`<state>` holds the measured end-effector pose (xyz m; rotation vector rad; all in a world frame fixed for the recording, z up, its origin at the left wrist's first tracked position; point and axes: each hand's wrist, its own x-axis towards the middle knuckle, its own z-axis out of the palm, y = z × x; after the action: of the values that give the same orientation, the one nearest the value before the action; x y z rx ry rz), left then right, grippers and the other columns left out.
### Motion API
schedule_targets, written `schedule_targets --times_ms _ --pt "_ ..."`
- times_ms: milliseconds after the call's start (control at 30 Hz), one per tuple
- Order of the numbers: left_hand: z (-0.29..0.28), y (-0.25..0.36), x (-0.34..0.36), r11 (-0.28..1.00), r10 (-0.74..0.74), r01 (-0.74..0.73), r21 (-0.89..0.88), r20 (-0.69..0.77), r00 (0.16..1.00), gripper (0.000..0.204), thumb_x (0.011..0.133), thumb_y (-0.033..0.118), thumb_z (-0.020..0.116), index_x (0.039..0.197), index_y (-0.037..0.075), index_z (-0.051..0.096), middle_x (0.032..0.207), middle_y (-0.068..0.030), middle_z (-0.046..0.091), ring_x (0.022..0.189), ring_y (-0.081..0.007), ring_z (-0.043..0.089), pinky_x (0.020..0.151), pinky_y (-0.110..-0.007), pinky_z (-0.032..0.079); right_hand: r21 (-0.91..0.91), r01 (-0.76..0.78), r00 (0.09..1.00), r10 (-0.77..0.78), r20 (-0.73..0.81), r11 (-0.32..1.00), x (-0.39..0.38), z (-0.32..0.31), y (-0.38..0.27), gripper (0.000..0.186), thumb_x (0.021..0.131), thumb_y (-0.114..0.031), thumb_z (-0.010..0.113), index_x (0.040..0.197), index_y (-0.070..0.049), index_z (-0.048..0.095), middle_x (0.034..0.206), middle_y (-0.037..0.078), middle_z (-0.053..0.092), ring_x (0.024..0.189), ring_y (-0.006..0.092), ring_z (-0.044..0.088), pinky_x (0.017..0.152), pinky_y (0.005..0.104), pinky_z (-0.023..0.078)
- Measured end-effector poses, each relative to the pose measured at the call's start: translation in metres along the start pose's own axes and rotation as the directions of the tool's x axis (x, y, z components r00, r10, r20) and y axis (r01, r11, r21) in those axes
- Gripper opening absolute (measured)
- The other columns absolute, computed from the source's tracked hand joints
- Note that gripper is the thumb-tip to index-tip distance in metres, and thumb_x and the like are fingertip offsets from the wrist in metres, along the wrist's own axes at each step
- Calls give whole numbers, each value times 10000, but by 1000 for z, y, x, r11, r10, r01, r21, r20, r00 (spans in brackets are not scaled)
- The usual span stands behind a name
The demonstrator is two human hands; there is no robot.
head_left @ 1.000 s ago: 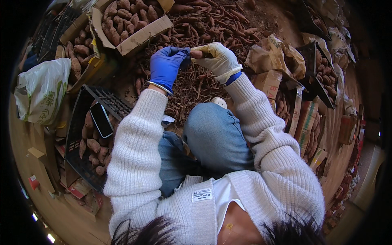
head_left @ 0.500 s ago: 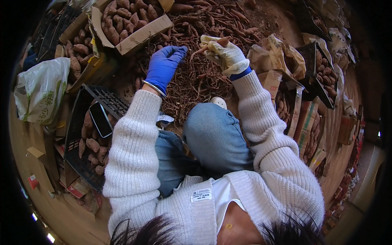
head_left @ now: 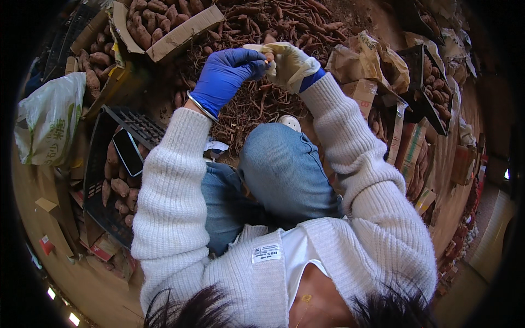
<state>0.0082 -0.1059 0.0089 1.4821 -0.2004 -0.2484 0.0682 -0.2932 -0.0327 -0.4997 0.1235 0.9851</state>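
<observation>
My right hand [head_left: 293, 63], in a cream glove over a blue one, is closed around a small sweet potato [head_left: 269, 57]. Most of that root is hidden by the glove; only one end shows. From the left, my blue-gloved left hand [head_left: 225, 76] meets this end, its thumb and fingers pinched together there. Below both hands spreads a heap of thin, stringy roots [head_left: 232, 130]. Beyond them lies a pile of loose reddish sweet potatoes [head_left: 284, 22].
A cardboard box [head_left: 186, 34] of sweet potatoes stands at the far left. Nearer are a black plastic crate [head_left: 94, 164] with a phone [head_left: 128, 152] on it and a white plastic bag [head_left: 52, 117]. On the right are brown paper [head_left: 377, 60] and a black crate [head_left: 437, 117] of sweet potatoes.
My left hand has moved right and reached the sweet potato in my right hand. My right hand has shifted slightly left and turned, so less of the sweet potato shows.
</observation>
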Motion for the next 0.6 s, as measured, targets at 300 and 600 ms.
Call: schedule_targets --times_ms 300,600 --pt "-27 -11 1 913 123 72 401 -438 890 343 815 132 655 1124 -2 590 1058 -126 604 968 -204 580 875 -305 461 -850 -419 725 -446 -525 319 49 -71 3 137 763 56 558 888 3 577 756 123 653 770 213 640 704 346 511" --pt "-33 -19 5 942 187 12 335 -555 811 432 788 140 671 1165 -21 533 1166 -143 479 1050 -227 511 926 -329 422 -601 -737 676 -351 -648 -311 91 -137 73 338 904 -187 428 1173 -50 581 1177 208 575 1082 358 567 888 448 463"
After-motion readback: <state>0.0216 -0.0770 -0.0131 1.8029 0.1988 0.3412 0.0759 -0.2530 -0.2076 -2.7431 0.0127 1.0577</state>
